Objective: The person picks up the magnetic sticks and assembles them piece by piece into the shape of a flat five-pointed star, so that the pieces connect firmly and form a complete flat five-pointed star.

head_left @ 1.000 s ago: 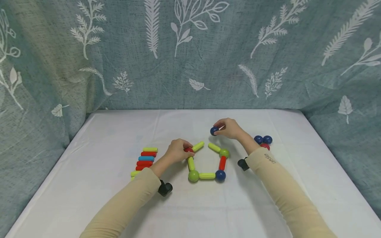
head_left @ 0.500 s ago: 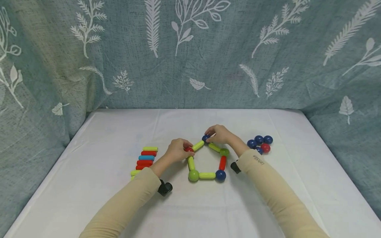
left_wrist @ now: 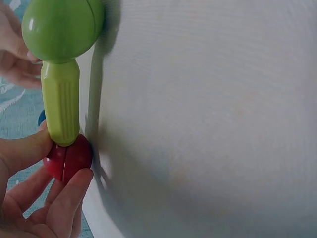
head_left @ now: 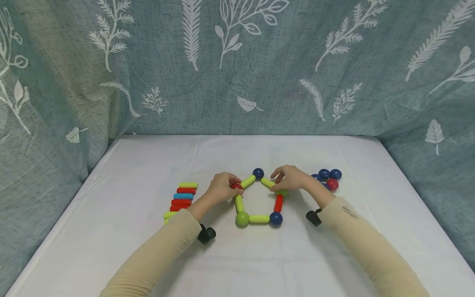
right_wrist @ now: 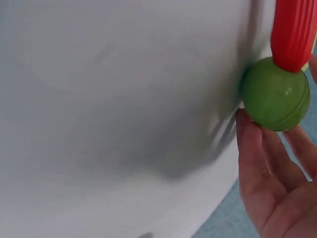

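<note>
My left hand point(head_left: 221, 189) has its thumb and fingers clamped on the red ball point(left_wrist: 74, 157), the left corner of a five-sided ring point(head_left: 259, 219) of balls and rods flat on the bench point(head_left: 237, 264); I judge this grip steadies the whole shape, as one anchored corner resists a tug on its neighbours. My right hand point(head_left: 292, 178) holds nothing: its fingers are apart around the right green ball point(right_wrist: 275, 96), and whether a fingertip touches it I can't tell. The far blue ball point(head_left: 258, 173) sits at the peak, free of my hands, where the upper left rod point(head_left: 248, 181) and upper right rod point(head_left: 266, 182) meet it, their slant seemingly set to bring both ends to that one point. Nearest me, the left green ball point(head_left: 242, 219) and near blue ball point(head_left: 276, 219) cap the bottom rod, and the red rod point(head_left: 278, 203) climbs the right side. Spare rods point(head_left: 181, 202) lie in a column to my left, spare balls point(head_left: 332, 184) cluster to my right, probably sorted so each hand has its own supply.
</note>
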Demonstrator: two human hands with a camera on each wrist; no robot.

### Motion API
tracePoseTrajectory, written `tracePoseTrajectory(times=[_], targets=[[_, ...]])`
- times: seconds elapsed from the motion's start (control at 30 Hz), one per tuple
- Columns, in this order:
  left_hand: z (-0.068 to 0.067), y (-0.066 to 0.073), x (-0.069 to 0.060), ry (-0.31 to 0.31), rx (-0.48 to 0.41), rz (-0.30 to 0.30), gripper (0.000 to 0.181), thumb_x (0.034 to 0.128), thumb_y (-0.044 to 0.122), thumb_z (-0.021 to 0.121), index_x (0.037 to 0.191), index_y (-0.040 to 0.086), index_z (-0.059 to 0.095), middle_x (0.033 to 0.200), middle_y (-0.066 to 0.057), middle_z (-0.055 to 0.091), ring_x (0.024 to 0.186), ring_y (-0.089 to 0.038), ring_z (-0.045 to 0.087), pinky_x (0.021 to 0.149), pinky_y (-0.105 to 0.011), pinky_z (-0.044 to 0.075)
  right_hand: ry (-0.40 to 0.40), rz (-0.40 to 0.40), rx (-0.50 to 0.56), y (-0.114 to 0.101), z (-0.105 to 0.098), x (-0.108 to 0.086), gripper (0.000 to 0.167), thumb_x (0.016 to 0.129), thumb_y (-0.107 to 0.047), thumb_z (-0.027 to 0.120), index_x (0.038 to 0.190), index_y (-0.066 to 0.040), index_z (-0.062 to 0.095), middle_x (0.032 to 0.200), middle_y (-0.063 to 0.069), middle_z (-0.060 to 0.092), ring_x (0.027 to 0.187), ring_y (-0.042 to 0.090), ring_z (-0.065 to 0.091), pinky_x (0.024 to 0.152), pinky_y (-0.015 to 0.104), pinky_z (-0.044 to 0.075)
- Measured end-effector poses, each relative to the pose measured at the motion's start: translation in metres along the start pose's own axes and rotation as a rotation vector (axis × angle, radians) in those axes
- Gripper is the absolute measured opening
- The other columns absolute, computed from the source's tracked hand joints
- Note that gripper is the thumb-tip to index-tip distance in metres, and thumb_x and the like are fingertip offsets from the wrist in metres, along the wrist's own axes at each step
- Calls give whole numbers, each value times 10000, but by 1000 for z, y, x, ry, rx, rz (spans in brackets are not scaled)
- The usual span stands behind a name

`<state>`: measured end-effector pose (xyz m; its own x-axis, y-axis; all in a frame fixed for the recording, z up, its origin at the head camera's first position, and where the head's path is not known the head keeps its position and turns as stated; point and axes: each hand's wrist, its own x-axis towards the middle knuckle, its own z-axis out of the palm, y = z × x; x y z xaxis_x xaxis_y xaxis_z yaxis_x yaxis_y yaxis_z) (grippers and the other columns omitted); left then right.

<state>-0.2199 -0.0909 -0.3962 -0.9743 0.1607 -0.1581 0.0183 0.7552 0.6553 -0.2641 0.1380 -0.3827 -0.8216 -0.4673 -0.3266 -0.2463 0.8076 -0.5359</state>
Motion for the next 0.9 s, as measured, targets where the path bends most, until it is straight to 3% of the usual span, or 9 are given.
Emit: tracePoseTrajectory(times=[0.3, 0.57, 0.9], targets=[[0, 1, -2, -1, -1, 12, 311, 782, 155, 730, 1063, 37, 668, 961, -73, 640, 818, -168, 543, 710, -264, 470, 95, 31, 22, 5, 12, -15, 369, 762, -245, 731, 1025, -3, 643, 961, 134, 635, 798, 212, 579, 651, 288, 494], [1, -1, -2, -3, 0, 14, 304, 789, 160, 725, 1065, 45, 669, 993, -76, 635, 857, -177, 542, 735, -268, 473, 162, 33, 76, 12, 16, -18, 375, 749, -233, 745, 1020, 8, 649, 956, 133, 634, 837, 232, 571, 640, 285, 493], [0, -2, -2, -5, 0, -6, 306, 791, 169, 724, 1067, 51, 669, 996, -77, 632, 860, -178, 539, 749, -275, 475, 175, -9, 107, 16, 18, -17, 382, 776, -239, 722, 1056, 7, 640, 973, 126, 638, 876, 241, 579, 663, 292, 498]])
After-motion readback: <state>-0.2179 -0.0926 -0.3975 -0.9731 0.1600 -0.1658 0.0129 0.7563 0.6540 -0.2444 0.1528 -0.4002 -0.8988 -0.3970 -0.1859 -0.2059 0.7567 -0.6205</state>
